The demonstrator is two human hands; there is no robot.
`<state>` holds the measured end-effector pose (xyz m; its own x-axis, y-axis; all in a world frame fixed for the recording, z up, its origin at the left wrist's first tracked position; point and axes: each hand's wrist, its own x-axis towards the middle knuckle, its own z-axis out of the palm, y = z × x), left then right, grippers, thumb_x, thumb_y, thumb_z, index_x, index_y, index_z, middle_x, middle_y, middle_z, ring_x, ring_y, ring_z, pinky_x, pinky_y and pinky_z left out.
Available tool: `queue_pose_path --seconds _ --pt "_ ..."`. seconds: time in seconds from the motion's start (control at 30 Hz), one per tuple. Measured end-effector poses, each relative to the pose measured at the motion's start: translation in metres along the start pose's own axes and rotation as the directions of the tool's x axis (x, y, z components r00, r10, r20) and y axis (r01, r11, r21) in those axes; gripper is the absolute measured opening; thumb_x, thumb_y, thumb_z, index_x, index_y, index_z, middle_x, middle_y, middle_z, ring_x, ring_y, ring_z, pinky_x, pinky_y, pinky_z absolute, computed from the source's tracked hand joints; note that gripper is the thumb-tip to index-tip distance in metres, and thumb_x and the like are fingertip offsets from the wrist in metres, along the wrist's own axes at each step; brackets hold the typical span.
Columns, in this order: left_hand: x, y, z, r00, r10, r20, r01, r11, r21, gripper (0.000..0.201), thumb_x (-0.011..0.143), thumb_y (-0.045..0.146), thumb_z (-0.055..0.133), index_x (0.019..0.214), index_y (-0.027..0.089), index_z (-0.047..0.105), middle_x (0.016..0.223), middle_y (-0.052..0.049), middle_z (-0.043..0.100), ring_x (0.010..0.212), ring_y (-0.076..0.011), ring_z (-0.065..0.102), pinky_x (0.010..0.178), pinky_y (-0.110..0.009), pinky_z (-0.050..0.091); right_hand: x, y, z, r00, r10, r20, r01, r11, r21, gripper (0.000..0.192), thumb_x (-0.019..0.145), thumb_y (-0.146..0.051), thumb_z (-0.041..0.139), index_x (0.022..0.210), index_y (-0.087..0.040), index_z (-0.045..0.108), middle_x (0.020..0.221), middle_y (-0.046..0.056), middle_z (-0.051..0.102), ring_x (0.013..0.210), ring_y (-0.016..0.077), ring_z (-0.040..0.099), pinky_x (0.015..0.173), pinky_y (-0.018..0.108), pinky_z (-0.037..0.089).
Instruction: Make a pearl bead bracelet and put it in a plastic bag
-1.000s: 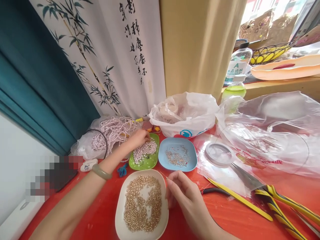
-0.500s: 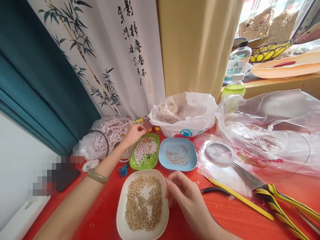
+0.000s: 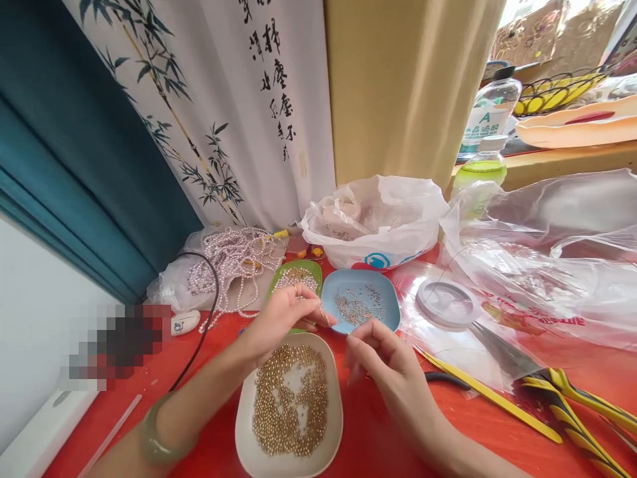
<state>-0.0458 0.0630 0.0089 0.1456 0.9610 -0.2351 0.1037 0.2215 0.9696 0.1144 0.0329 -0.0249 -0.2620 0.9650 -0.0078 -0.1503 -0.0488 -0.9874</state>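
Left hand: I see my left hand [image 3: 279, 317] above the near rim of the green dish [image 3: 312, 267], fingertips pinched together on something too small for me to make out
Right hand: my right hand [image 3: 383, 362] sits just right of the white dish [image 3: 241, 425], thumb and forefinger closed in a pinch; a thin pin or wire may be in it, I cannot tell
White dish: nearest me on the red table [image 3: 398, 445], filled with gold beads [image 3: 291, 408]
Green dish: behind the white one, holding pale pearls [image 3: 297, 277]
Blue dish: the blue dish [image 3: 383, 318] is beside the green one, with small metal pins [image 3: 355, 307] inside
Far left: strung pearls [image 3: 233, 255] heaped on a bag
Right side: yellow-handled pliers [image 3: 562, 398] lying on clear plastic
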Motion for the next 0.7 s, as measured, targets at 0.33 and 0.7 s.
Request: queue_pose_path --seconds 0.33,0.7 --pt "-0.008 0.001 0.002 1.000 -0.014 -0.023 0.015 0.999 0.042 0.016 0.078 0.031 0.051 0.077 0.017 0.043 0.071 -0.008 0.070 0.070 -0.0173 0.065 0.057 -0.026 0.043 0.001 0.004 -0.002 0.997 0.015 0.080 -0.007 0.996 -0.093 0.019 0.078 -0.025 0.048 0.061 -0.020 0.042 0.052 -0.004 0.055 0.048 0.0105 0.053 0.049 0.022 0.041" --pt "-0.006 -0.003 0.002 1.000 -0.010 -0.030 0.013 0.995 0.102 0.014 0.081 0.031 0.047 0.079 0.018 0.042 0.071 -0.007 0.070 0.071 -0.0176 0.066 0.054 -0.024 0.043 0.002 0.010 -0.001 0.994 -0.002 0.107 0.019 0.988 -0.153 0.019 0.080 -0.026 0.046 0.062 -0.021 0.043 0.053 -0.003 0.056 0.048 0.0106 0.053 0.048 0.021 0.041"
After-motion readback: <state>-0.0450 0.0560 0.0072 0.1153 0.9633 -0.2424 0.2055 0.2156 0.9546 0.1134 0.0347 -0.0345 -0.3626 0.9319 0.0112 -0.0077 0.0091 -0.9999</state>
